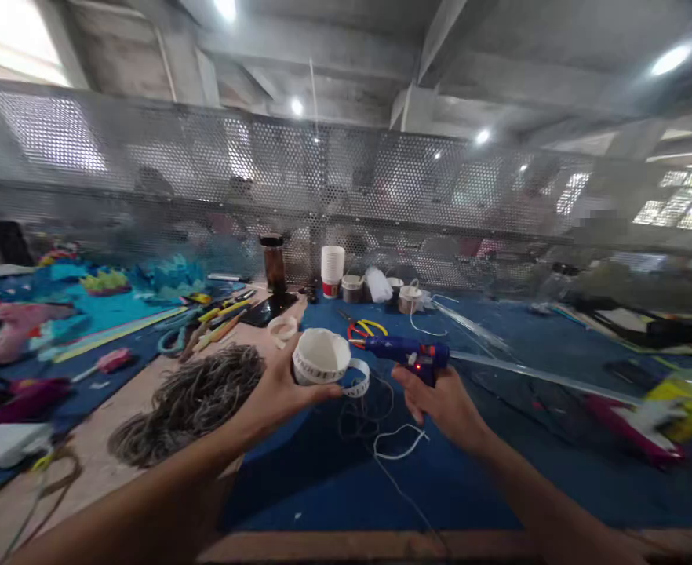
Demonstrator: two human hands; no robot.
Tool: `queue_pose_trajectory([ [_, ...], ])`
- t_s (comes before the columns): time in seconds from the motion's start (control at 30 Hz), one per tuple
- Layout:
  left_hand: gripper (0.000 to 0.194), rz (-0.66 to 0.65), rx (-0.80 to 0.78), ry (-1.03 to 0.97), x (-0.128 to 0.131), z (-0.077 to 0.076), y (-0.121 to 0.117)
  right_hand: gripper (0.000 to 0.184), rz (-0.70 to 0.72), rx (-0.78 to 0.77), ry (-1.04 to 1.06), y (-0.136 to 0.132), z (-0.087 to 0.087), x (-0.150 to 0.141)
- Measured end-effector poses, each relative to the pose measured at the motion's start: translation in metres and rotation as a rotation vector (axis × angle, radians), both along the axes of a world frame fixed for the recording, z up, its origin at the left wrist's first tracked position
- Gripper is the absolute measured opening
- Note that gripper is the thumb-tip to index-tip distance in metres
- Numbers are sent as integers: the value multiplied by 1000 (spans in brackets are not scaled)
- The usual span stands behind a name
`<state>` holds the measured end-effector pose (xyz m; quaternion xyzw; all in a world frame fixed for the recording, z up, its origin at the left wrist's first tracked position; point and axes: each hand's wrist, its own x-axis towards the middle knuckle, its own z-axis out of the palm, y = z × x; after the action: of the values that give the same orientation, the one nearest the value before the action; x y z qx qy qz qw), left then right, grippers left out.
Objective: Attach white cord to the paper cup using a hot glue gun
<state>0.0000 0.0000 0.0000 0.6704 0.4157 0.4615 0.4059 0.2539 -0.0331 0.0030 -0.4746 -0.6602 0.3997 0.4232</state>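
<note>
Left hand: the fingers and thumb of the left hand [281, 388] grip a small white cup [322, 355] around its outer wall, its mouth tipped toward the viewer.
Printed strip: a lettered white strip [359, 383] curls loose off the cup's right side, just beyond the left thumb tip; that thumb is best kept low, out of the glue's way.
Right hand: the fingers of the right hand [443, 399] are closed around the handle of a blue glue gun [403, 351]; whether a finger presses the trigger, I cannot tell.
Nozzle: it points left from the right fingers, close to the cup's rim; contact is unclear. A thin line on the wall under the strip, rather than a blob, would likely sit flatter.
Glue stick: a long clear stick [534, 375] trails behind the gun, right of the right fingers; it should feed best with nothing snagging it.
Grey yarn: a loose heap [196, 412] lies left of the left fingers; hot drips there would probably mat it.
White cord: a loop [398, 447] lies below the right fingers, better kept clear of the nozzle.
</note>
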Motion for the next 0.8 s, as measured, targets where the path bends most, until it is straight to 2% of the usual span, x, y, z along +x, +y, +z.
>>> queue_pose_trajectory([
  [0.13,64,-21,-41,-47,-1,-1,1,41,32,-35,61,2,-1,1],
  [0.3,65,-82,-104,-100,-3,-2,1,34,111,-94,265,4,-6,-3],
  [0.4,66,-122,-101,-119,-3,0,-1,33,141,-108,290,4,-7,-5],
  [0.53,68,-125,-62,-91,-1,3,-3,39,125,-81,188,3,-3,-3],
  [0.67,70,-71,52,-16,0,2,-3,54,52,-31,-65,3,-1,3],
  [0.8,68,-44,125,50,1,-1,-4,50,-48,33,-210,3,-5,5],
])
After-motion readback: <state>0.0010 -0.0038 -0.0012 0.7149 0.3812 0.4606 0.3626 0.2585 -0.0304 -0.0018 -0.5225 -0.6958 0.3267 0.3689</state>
